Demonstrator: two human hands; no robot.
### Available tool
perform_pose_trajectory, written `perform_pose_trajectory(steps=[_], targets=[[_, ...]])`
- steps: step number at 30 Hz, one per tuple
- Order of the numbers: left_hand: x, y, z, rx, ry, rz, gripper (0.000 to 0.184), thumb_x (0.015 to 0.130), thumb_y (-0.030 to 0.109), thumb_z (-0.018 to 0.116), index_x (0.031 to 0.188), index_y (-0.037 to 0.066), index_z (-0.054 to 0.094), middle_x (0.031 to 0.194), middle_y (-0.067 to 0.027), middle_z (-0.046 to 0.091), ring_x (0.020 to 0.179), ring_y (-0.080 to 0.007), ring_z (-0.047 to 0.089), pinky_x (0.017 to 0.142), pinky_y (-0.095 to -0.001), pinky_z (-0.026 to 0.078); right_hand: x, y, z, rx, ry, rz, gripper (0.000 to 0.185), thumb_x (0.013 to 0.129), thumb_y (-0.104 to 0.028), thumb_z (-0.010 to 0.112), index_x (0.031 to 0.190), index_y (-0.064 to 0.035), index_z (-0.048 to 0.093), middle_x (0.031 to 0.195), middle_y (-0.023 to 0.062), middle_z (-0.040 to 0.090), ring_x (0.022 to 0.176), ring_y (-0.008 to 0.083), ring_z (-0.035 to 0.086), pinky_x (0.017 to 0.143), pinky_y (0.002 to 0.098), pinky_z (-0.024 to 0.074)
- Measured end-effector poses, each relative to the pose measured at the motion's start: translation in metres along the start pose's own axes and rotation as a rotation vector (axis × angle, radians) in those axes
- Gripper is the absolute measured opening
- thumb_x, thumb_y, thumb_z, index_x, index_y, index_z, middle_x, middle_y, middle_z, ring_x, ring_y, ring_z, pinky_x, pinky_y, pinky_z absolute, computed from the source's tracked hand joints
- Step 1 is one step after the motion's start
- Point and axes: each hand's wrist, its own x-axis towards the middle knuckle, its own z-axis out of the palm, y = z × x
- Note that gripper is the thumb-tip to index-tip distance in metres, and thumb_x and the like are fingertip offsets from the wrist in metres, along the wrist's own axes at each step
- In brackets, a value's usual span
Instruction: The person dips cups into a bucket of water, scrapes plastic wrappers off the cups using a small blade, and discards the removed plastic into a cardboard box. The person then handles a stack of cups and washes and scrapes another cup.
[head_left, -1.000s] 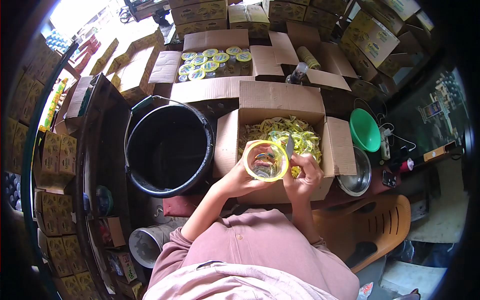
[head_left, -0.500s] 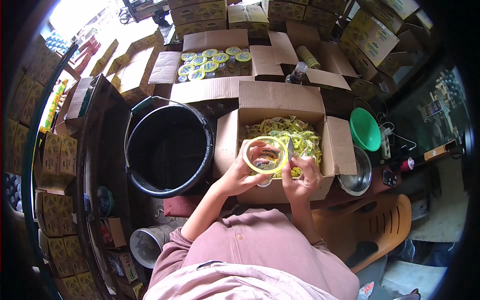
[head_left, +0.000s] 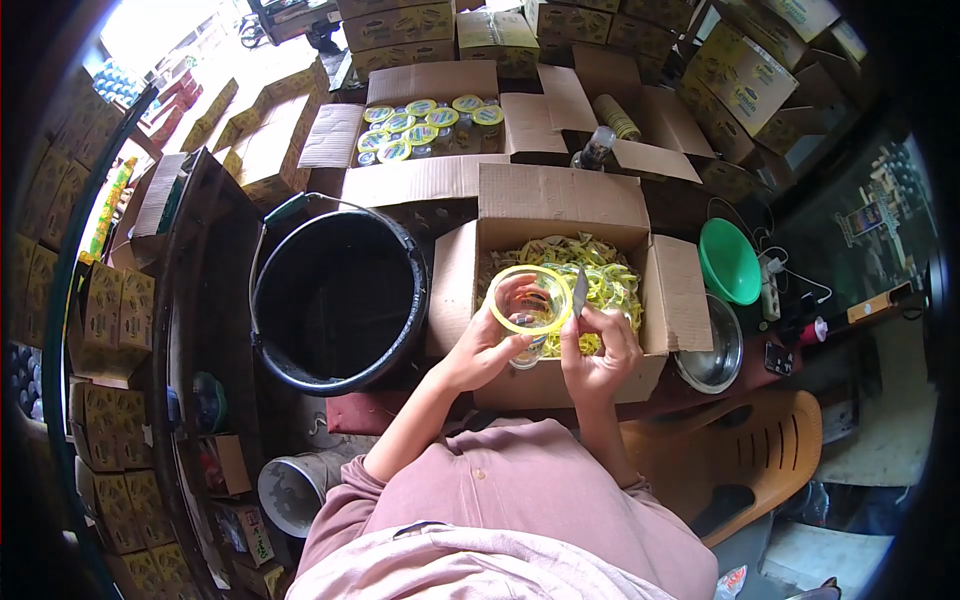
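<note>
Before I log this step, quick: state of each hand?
Left hand: closed around a clear cup.
Right hand: closed on a small blade.

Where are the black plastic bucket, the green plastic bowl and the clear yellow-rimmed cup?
Black plastic bucket (head_left: pixel 333 386): head view, on the near rim.
Green plastic bowl (head_left: pixel 735 262): head view, inner surface.
Clear yellow-rimmed cup (head_left: pixel 530 331): head view, on the near rim.

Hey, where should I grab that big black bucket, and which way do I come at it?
I'd take the black bucket by its teal handle grip, reaching from the far left. The grip sticks out past the rim there, so fingers could probably close around it.
</note>
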Motion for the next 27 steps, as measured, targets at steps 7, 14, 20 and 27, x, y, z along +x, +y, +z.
perform_pose_trajectory(steps=[7,14,20,27], targets=[[0.0,0.001,0.001,-0.034,0.021,0.003,0.061,0.079,0.009,0.055,0.131,0.002,0.023,0.122,-0.0113,0.036,0.115,-0.0198,0.038,0.093,-0.0309,0.035,-0.003,-0.007,-0.002,-0.067,0.007,-0.001,0.021,0.067,0.003,0.065,0.088,-0.0004,0.064,0.065,0.0053,0.057,0.055,0.0108,0.056,0.053,0.0225,0.0463],[-0.001,0.001,0.001,0.309,0.033,0.075,0.068,0.074,0.009,0.064,0.129,0.002,0.025,0.12,-0.0113,0.039,0.111,-0.0207,0.042,0.089,-0.0313,0.038,-0.001,-0.002,-0.002,-0.119,-0.011,-0.036,0.022,0.066,0.004,0.065,0.088,-0.0009,0.065,0.067,0.0046,0.057,0.055,0.0109,0.056,0.053,0.0225,0.0463],[0.0,0.006,-0.005,0.358,-0.005,0.022,0.066,0.071,0.007,0.063,0.127,0.002,0.028,0.12,-0.0128,0.041,0.112,-0.022,0.042,0.092,-0.0315,0.037,0.004,-0.002,-0.005,-0.045,-0.076,0.005,0.018,0.066,0.005,0.064,0.084,0.001,0.062,0.068,0.0069,0.057,0.057,0.0135,0.057,0.053,0.0237,0.0453],[0.0,0.01,0.0,0.277,-0.068,-0.026,0.065,0.072,0.007,0.063,0.127,0.0,0.028,0.118,-0.0126,0.041,0.113,-0.0212,0.04,0.095,-0.0316,0.035,0.003,0.013,-0.003,0.055,-0.078,0.045,0.019,0.066,0.006,0.063,0.084,0.0003,0.062,0.07,0.0078,0.059,0.058,0.0136,0.059,0.054,0.0238,0.0465]])
